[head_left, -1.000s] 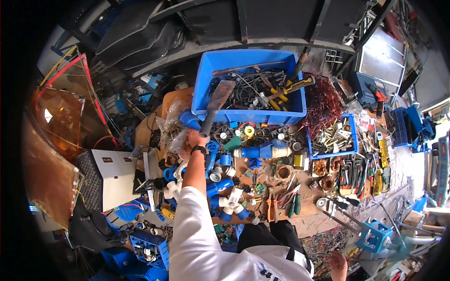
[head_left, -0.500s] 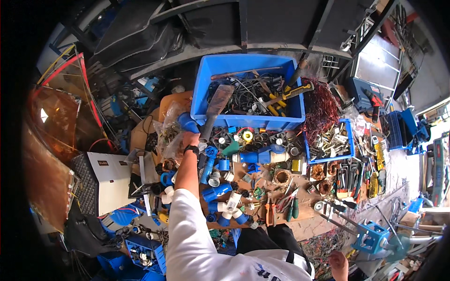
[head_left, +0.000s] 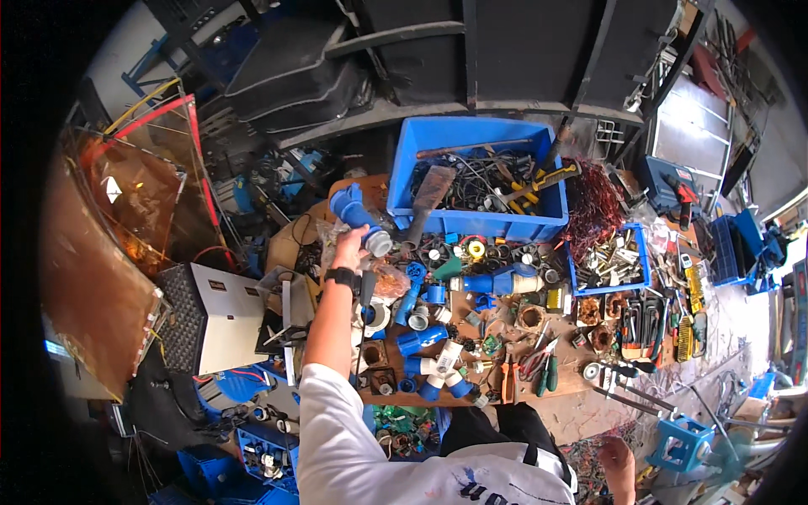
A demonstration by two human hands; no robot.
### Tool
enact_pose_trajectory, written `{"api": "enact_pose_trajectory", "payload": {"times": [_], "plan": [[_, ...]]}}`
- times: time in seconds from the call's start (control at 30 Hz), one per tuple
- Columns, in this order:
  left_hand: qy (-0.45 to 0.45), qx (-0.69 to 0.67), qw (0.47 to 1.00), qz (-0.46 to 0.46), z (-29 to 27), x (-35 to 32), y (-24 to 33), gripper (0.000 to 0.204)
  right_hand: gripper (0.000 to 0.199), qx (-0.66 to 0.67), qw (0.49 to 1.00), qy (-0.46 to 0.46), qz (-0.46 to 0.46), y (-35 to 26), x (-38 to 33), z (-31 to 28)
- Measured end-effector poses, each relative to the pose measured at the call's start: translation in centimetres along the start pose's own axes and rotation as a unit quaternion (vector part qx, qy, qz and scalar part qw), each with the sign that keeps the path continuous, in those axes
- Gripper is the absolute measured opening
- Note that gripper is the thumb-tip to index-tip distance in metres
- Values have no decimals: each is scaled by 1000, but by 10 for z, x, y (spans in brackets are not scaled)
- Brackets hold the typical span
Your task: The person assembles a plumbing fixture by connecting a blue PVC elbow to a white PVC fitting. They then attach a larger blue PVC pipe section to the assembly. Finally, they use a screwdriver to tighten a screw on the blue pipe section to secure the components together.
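My left hand [head_left: 348, 247] is closed around a blue industrial plug [head_left: 350, 207] with a grey ring at its lower right end. I hold it tilted at the bench's far left, just left of the large blue bin [head_left: 404, 198]. Clear plastic bags [head_left: 391, 281] lie beneath and beside this hand. Nearby on the bench are a blue connector [head_left: 411, 292] and another blue and white connector [head_left: 498, 281]. My right hand [head_left: 617, 463] hangs low at the right, away from the bench. Its fingers are too unclear to read, and I see nothing in it.
Scrap wire and tools fill the blue bin, with a broad-bladed tool [head_left: 433, 189] leaning over its front edge. A smaller blue tray [head_left: 647, 257] of metal parts stands to the right. Pliers [head_left: 510, 380] lie at the near edge. A white-fronted case [head_left: 227, 316] stands left.
My left hand has drawn the blue plug back from beside the bin and turned it, so its grey ring shows. The whole view has shifted rightward and slightly down.
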State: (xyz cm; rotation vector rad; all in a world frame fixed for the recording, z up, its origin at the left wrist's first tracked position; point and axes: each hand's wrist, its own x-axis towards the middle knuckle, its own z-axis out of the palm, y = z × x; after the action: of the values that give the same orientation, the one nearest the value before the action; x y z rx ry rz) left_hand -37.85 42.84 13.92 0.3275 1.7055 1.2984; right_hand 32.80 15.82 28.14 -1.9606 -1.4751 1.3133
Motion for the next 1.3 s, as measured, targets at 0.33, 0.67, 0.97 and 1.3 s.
{"api": "enact_pose_trajectory", "payload": {"times": [0.33,0.67,0.97,1.3], "plan": [[-8,55,875,481,5,-217,38,54,27,32,997,-32,-62,5,4,23],[132,257,786,547,-33,-295,24,63,29,-1,994,-29,-108,-18,-7,36],[-38,347,745,568,48,-396,11,59,55,-32,923,2,-383,-208,-25,54],[-68,346,726,591,88,-450,-23,61,75,-95,868,90,-479,-237,-42,71]]}}
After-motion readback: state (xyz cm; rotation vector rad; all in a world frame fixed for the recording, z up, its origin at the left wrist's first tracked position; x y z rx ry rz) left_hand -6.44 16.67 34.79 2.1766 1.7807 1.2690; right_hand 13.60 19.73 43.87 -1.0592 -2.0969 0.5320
